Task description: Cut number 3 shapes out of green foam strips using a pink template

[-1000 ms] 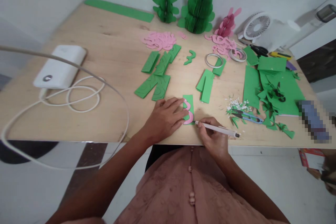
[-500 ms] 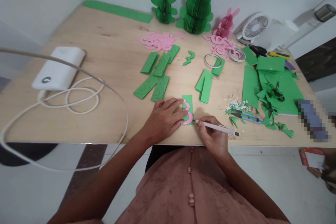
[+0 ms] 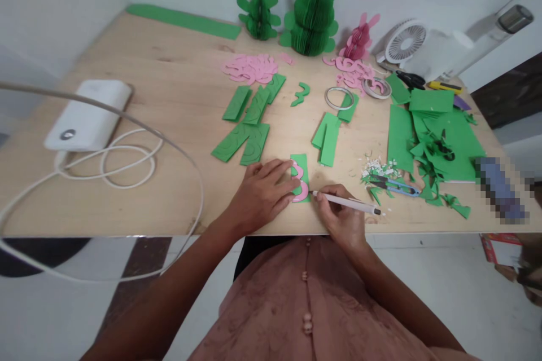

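Observation:
My left hand (image 3: 266,193) lies flat with its fingers stretched out, pressing a pink curvy paper cutout (image 3: 301,190) onto a green paper strip (image 3: 298,159) near the table's front edge. Part of the cutout is hidden under the fingertips. In my right hand (image 3: 344,215) is a white pen (image 3: 351,202), its tip at the right edge of the green strip, beside the cutout. Up and to the left are several folded green strips (image 3: 254,144) with curved outlines drawn on them. Two plainer green strips (image 3: 329,144) lie just beyond the pen.
Pink cutouts (image 3: 249,69) are heaped farther back, near a tape roll (image 3: 339,98). Blue thread snips (image 3: 398,187) rest among paper scraps at right, by green sheets (image 3: 463,152). A white power bank (image 3: 88,115) with a looping cable stands left. Paper honeycomb figures (image 3: 312,22) line the wall.
The whole view has shifted slightly, with things on the table a little farther left. The hands, cutout and strip keep nearly the same arrangement, the pen tip staying by the strip's edge.

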Demonstrator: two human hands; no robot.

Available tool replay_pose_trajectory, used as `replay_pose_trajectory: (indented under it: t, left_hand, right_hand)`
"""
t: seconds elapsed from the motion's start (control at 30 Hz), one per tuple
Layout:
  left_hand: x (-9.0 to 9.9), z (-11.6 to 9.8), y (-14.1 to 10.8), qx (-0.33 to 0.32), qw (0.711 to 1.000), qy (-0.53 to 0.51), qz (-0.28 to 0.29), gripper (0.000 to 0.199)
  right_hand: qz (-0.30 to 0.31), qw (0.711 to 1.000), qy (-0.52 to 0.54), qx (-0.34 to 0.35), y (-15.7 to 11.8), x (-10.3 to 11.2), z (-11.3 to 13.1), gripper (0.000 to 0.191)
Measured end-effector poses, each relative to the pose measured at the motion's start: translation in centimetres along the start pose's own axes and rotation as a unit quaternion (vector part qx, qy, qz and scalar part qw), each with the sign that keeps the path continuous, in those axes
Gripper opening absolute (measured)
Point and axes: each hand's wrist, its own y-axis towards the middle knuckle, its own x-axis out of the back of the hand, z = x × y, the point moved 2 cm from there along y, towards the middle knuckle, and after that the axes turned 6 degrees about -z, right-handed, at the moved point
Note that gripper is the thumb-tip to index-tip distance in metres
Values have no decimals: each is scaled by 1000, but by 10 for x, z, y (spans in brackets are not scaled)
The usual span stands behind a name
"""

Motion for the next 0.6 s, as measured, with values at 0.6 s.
replay_pose_trajectory:
  t: [0.6]
  left_hand:
    - [-1,0,0,0,1000,1,-5,27]
  right_hand:
    - [-14,993,109,-49,6,-2,-8,14]
